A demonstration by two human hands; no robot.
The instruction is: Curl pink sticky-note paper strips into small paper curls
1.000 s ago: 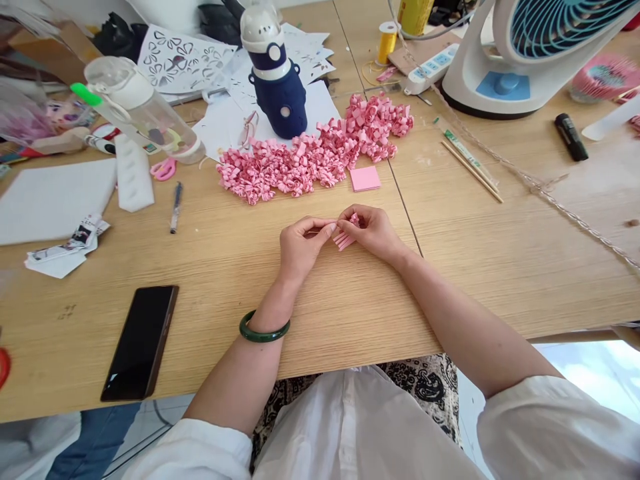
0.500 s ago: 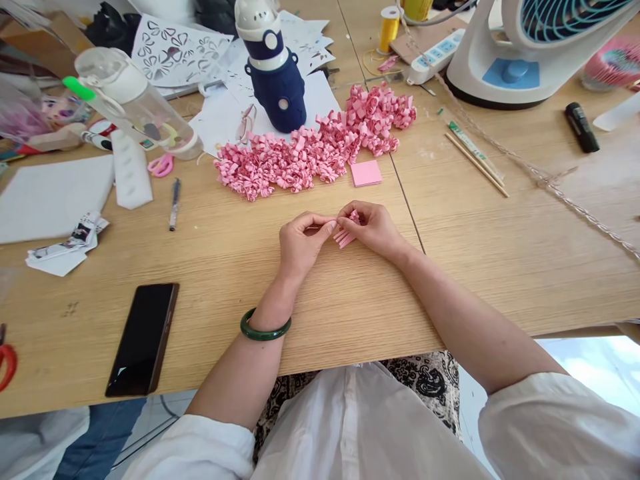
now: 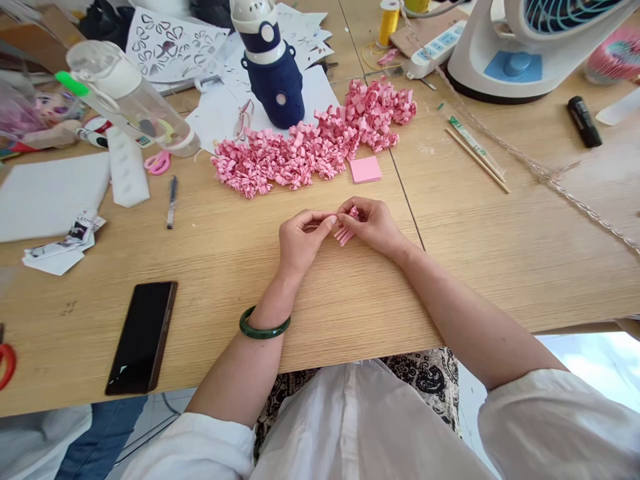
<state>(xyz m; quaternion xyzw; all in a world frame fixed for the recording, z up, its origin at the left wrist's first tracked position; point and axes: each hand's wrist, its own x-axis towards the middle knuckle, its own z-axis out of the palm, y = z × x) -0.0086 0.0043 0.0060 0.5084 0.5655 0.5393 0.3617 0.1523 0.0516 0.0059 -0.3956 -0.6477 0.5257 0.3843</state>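
A fringed strip of pink paper (image 3: 344,235) is held between my two hands, just above the wooden table. My left hand (image 3: 303,239) pinches one end between thumb and forefinger. Opposite it, my right hand (image 3: 369,223) grips the strip, its cut fringe hanging below the thumb and some curled bits showing between the fingers. Part of the strip is hidden by the fingers. Beyond the hands lie a small stack of pink paper squares (image 3: 365,169) and a long heap of curled pink paper pieces (image 3: 295,157).
Behind the heap stands a navy bottle (image 3: 275,87); a clear bottle (image 3: 150,107) is to its left. A phone (image 3: 143,337) lies front left, near red-handled scissors (image 3: 7,365). Right are wooden sticks (image 3: 477,160), a twisted cord (image 3: 545,175), a marker (image 3: 584,122) and a fan (image 3: 505,53).
Both hands keep their pinch on the pink strip with barely any finger movement. The whole view has shifted slightly.
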